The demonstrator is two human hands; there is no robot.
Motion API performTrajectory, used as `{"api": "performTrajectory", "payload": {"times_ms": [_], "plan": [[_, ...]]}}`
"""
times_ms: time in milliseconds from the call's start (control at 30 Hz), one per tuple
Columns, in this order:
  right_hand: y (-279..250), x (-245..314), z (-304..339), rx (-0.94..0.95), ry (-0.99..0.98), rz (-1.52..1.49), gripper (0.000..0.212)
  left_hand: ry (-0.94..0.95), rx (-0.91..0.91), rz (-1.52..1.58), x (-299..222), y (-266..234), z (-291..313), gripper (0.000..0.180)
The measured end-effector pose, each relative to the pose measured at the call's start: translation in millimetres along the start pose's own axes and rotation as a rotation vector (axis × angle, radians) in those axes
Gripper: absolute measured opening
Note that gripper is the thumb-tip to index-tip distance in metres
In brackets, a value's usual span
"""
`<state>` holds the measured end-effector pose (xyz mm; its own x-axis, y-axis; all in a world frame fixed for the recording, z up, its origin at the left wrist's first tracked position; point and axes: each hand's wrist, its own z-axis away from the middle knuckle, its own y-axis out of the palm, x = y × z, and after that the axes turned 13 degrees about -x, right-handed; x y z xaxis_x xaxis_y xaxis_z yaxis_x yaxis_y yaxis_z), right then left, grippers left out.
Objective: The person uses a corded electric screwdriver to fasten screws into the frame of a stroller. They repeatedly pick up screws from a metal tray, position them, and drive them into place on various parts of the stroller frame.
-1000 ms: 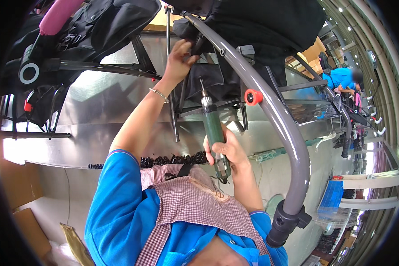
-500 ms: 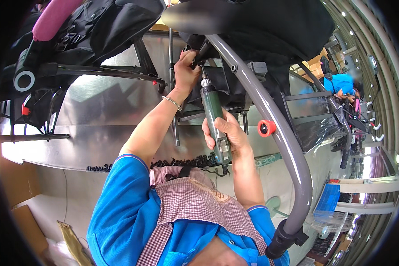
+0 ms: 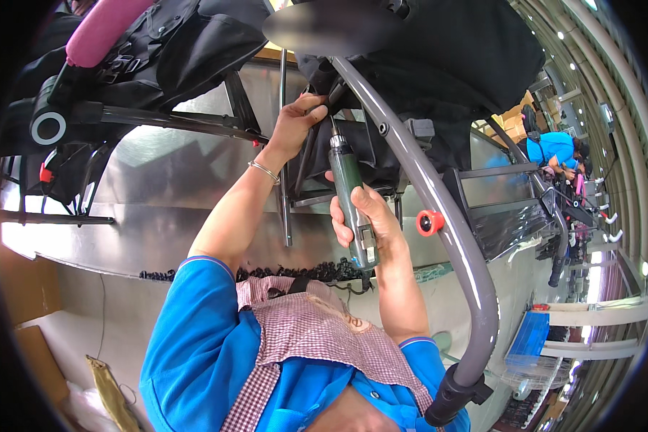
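My right hand [image 3: 367, 214] wraps round a dark green electric screwdriver [image 3: 348, 173], its silver bit pointing away from me. The bit's tip is close to a black frame joint [image 3: 330, 90] beneath the dark fabric of a stroller [image 3: 453, 65]. My left hand [image 3: 300, 121] is closed at that joint, thumb and fingers pinched on the black stroller frame just left of the bit; anything small between the fingertips is hidden. A thick grey curved tube [image 3: 432, 180] with a red-ringed knob [image 3: 430, 223] arches past my right forearm.
Another black stroller with a pink padded bar [image 3: 108, 32] stands at left. Beneath is a shiny metal tabletop [image 3: 173, 173], with several small black parts [image 3: 317, 271] along its near edge. At far right, a person in blue [image 3: 554, 150] works. Cardboard boxes [image 3: 32, 288] are at lower left.
My left hand has shifted slightly, its fingers now bunched closer to the bit's tip. The screwdriver has moved slightly toward me, and the view has shifted a little.
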<state>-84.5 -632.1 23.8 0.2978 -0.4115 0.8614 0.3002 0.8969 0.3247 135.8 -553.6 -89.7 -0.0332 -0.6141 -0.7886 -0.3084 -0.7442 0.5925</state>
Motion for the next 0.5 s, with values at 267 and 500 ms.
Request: {"api": "performTrajectory", "payload": {"times_ms": [267, 500], "plan": [[-2.8, 1.1, -15.0, 0.049, 0.044, 0.039, 0.088, -0.013, -0.082, -0.028, 1.5, -2.1, 0.2, 0.020], [11.4, -10.0, -31.8, 0.023, 0.025, 0.151, 0.059, 0.441, -0.022, -1.007, -42.3, -37.5, 16.4, 0.030]]}}
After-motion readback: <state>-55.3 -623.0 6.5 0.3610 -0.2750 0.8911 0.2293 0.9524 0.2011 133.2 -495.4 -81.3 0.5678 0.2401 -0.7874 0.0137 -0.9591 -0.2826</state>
